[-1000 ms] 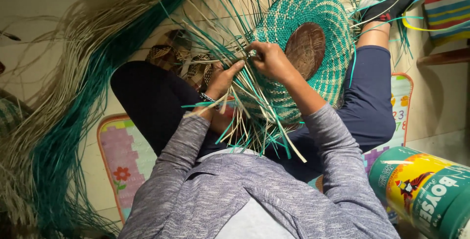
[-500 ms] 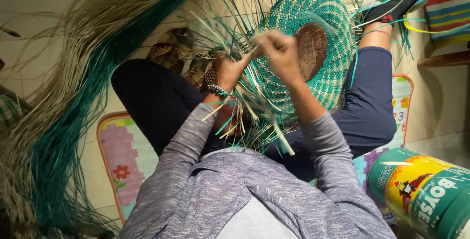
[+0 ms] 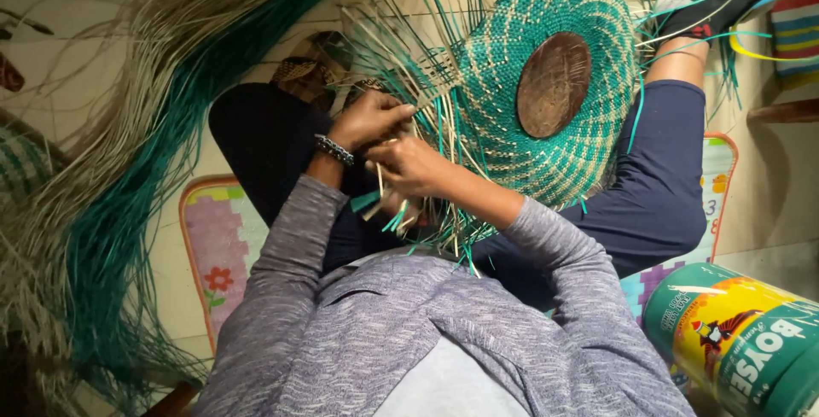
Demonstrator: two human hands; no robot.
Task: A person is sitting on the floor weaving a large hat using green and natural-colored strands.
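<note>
Wide teal-and-straw mat (image 3: 546,93) already woven around its brown centre, resting on the knees, while left hand (image 3: 368,120) and right hand (image 3: 409,165) pinch loose strands (image 3: 401,58) at the unfinished edge.

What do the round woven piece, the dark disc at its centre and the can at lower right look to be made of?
Woven piece: flat plant-fibre strips, likely straw or palm, dyed teal and left natural tan, matte; loose ends fan from its edge by the hands.
Centre disc: dark brown, grainy, probably wood or coconut shell.
Can: likely printed metal, judging by its glossy highlights.
</note>
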